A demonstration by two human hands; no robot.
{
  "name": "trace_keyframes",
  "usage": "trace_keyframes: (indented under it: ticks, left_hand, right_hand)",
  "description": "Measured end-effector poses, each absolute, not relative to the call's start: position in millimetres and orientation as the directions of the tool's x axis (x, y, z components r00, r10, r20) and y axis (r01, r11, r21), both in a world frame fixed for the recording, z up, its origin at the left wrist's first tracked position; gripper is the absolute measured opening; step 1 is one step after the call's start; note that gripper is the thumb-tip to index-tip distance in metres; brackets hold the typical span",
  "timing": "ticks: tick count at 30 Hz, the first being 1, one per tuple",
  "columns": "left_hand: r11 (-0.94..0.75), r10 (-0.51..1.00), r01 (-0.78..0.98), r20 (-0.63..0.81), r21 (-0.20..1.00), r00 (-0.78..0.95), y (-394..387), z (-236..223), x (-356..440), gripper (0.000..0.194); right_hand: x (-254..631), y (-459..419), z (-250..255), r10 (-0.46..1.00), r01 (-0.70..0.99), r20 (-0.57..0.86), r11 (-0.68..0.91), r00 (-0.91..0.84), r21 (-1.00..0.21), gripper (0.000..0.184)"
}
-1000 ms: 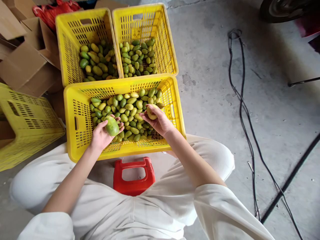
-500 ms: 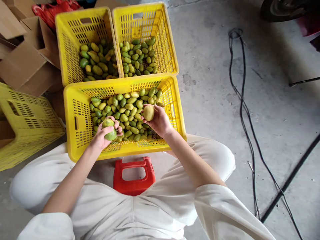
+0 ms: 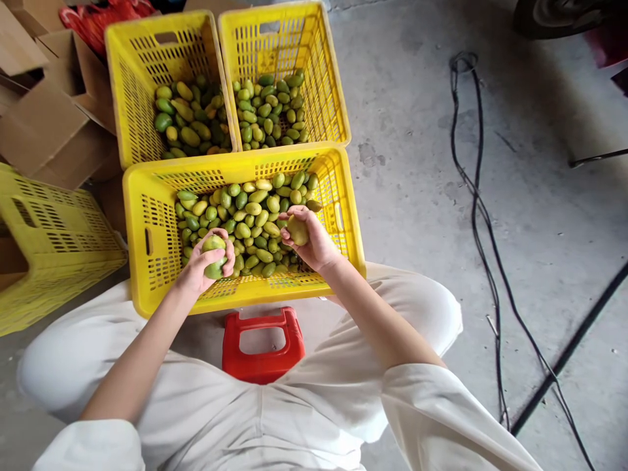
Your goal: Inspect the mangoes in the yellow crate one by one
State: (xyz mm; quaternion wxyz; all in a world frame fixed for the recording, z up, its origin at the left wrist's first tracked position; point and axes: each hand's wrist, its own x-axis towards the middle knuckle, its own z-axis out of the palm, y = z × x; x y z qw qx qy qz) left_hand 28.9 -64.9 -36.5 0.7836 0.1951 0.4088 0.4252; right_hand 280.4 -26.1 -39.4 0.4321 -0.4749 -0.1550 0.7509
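My left hand (image 3: 197,268) is closed around two rounded green-yellow fruits, an upper fruit (image 3: 213,244) and a greener lower fruit (image 3: 214,269). In my right hand (image 3: 318,246) is a single yellow-green fruit (image 3: 297,230), gripped with the fingers curled about it. Both hands hover over the front yellow crate (image 3: 245,301), which holds a layer of small oval green and yellow fruits (image 3: 252,229). The exact kind of fruit is hard to tell.
Behind stand a left yellow crate (image 3: 118,98) and a right yellow crate (image 3: 337,98), each with similar fruits. Another yellow crate (image 3: 63,252) is at left, near cardboard boxes (image 3: 49,131). A red stool (image 3: 263,373) sits between my legs. Black cables (image 3: 475,190) lie on the concrete at right.
My right hand has turned the fruit in its grip, showing a darker side, and its fingers have shifted. The left fingers have closed further around their two fruits.
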Motion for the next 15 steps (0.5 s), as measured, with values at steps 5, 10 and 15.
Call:
trace_keyframes:
  ticks: [5, 10, 15]
  left_hand:
    - [0.563, 0.814, -0.563, -0.524, 0.605, 0.250, -63.1, -30.5, 33.8, 0.033]
    - [0.564, 0.767, -0.623, -0.623, 0.542, 0.152, -61.4, -27.4, 32.7, 0.054]
    - [0.552, 0.778, -0.647, -0.604, 0.526, 0.174, -63.4, -31.1, 29.2, 0.051]
  right_hand:
    - [281.3, -27.3, -33.2, 0.851, -0.479, -0.492, -0.515, -0.185, -0.711, 0.049]
    - [282.6, -28.1, -31.2, 0.849, -0.472, -0.503, -0.515, -0.164, -0.715, 0.062]
    - [283.6, -25.9, -37.0, 0.832, -0.510, -0.539, -0.523, -0.131, -0.683, 0.055]
